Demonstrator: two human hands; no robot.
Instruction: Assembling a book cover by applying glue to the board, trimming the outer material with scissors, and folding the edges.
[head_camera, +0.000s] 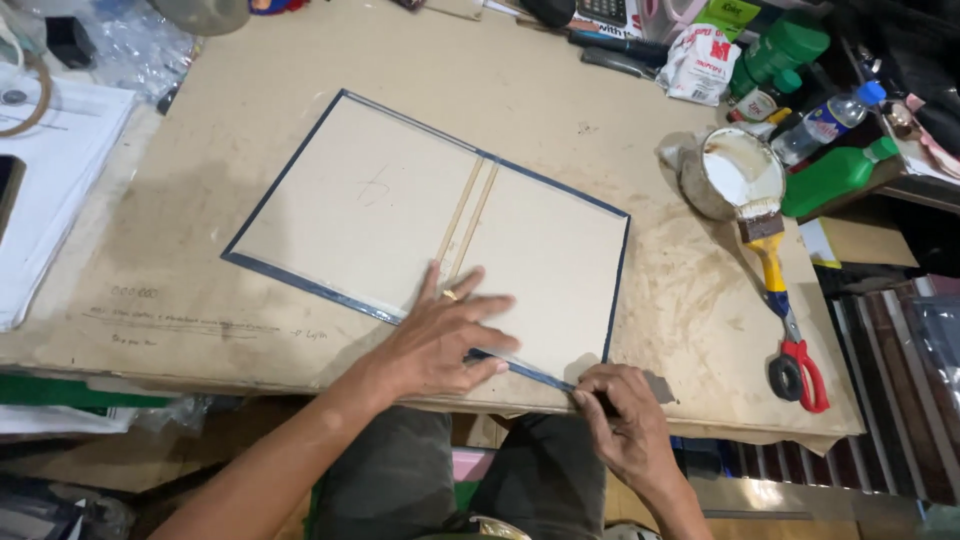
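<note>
Grey-board book cover with dark blue turned-in cloth edges lies open near the bench's front edge. My left hand presses it flat, fingers spread; my right hand pinches the front corner fold. Risk: wet cloth slipping, wrinkling.

Matt greyboard cover (glossy dark cloth edging) on stained, rough cardboard sheet.

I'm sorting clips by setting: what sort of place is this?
Probably a bookbinding or craft workbench: an opened book cover with dark edging, a glue pot with a brush across it, and red-handled scissors.
</note>
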